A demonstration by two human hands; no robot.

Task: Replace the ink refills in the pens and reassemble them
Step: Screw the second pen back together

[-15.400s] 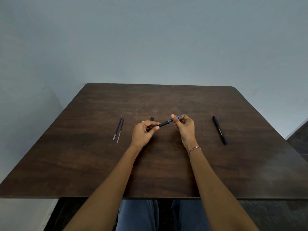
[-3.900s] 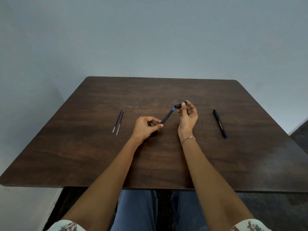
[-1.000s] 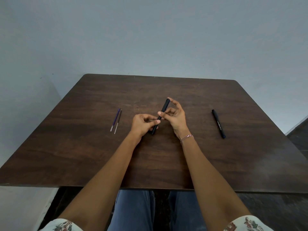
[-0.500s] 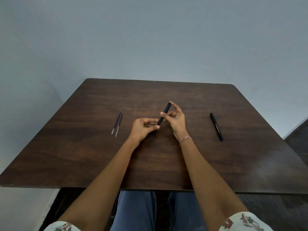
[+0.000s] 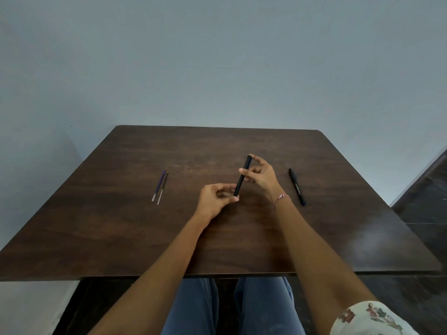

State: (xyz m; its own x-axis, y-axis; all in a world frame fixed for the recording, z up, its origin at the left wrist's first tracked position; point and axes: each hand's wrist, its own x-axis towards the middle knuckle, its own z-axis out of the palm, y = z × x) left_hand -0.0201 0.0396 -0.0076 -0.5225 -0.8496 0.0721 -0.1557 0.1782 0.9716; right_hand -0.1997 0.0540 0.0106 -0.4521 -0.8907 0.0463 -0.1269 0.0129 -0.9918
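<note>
A black pen is held tilted above the middle of the dark wooden table. My right hand pinches its upper half between thumb and fingers. My left hand pinches its lower end. No blue part shows on this pen. A second black pen lies on the table to the right of my hands. Two thin ink refills, one blue and one dark, lie side by side on the left.
A plain grey-blue wall stands behind the table. The table's near edge runs just above my knees. A dark floor shows at the far right.
Over the earlier frames the blue refill section seen between the pen halves has disappeared inside the black pen. In the last second both hands keep their hold and barely shift.
</note>
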